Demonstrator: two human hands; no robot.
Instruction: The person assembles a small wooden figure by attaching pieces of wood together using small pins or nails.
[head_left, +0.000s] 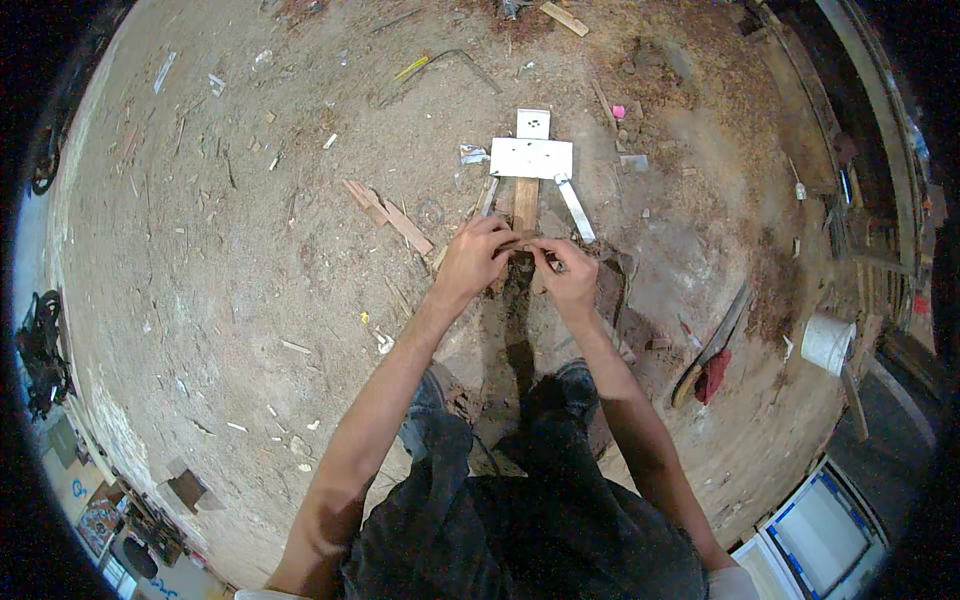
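Observation:
My left hand (472,262) and my right hand (571,280) meet in front of me, fingers bent into a pinch. Between the fingertips runs a thin brown strip (520,243); its exact kind is too small to tell. Just beyond lies a flat cross-shaped figure of white pieces (532,158), with small dark marks on it. A bare wooden slat (525,204) reaches from it toward my fingers. One white strip (575,208) slants off its right side, and a greyish strip (489,196) off its left, partly behind my left hand.
Split wood pieces (392,216) lie left of my hands. To the right are a handsaw (715,345), a red cloth (712,378) and a white bucket (828,343). A bent dark rod (440,66) lies farther off. Scraps litter the dirt floor (270,240). My shoes stand below my hands.

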